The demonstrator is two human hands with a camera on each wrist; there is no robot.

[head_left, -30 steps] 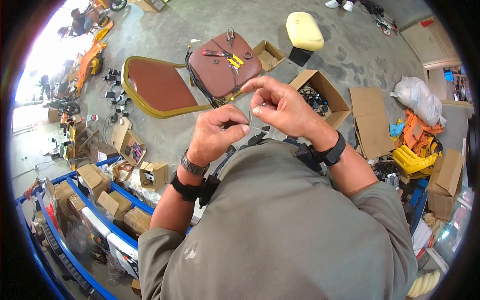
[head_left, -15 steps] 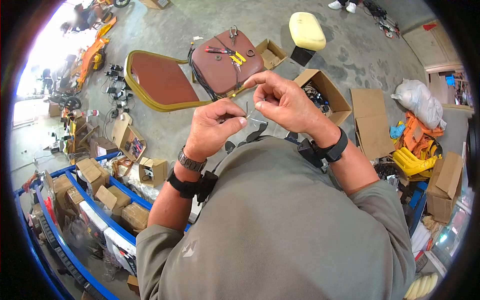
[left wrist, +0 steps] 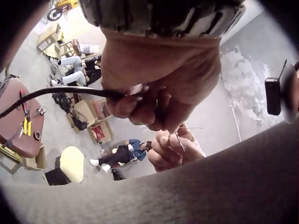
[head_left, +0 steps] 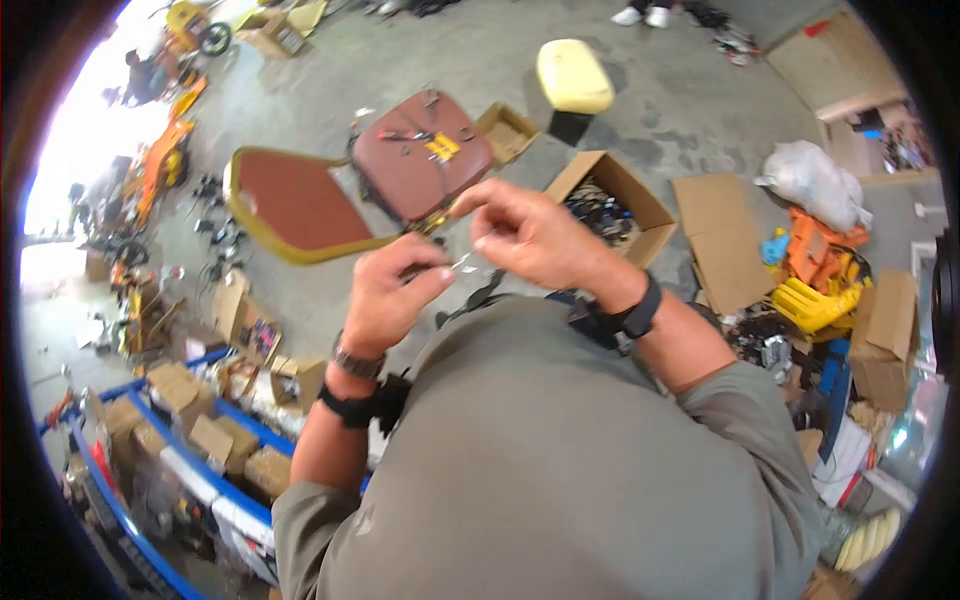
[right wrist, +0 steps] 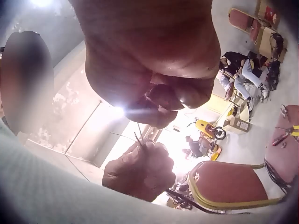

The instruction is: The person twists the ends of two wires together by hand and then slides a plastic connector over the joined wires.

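Note:
The left hand (head_left: pixel 388 292) pinches thin wire ends (head_left: pixel 462 263) between thumb and forefinger. In the left wrist view a black cable (left wrist: pixel 70 90) runs into the left hand (left wrist: pixel 161 79), and fine bare strands (left wrist: pixel 177 140) stick out past its fingertips. Just right of the wires is the right hand (head_left: pixel 535 238), its fingers bent and thumb close to the forefinger; whether it holds a strand is hidden. In the right wrist view, thin strands (right wrist: pixel 138 136) rise from the left hand (right wrist: pixel 140 172) below the right hand (right wrist: pixel 149 60).
A chair with a brown seat (head_left: pixel 422 155) bears pliers, yellow-handled tools and a ring. An open carton (head_left: pixel 640 215) of cables stands right of it, near a flat cardboard piece (head_left: pixel 725 240). A blue rack (head_left: pixel 200 440) with boxes is at lower left; a cream cushion (head_left: pixel 575 77) lies beyond.
Both hands have shifted left and slightly down in the head view, as has the chair, with the view itself moving. The left hand keeps its pinch on the wires.

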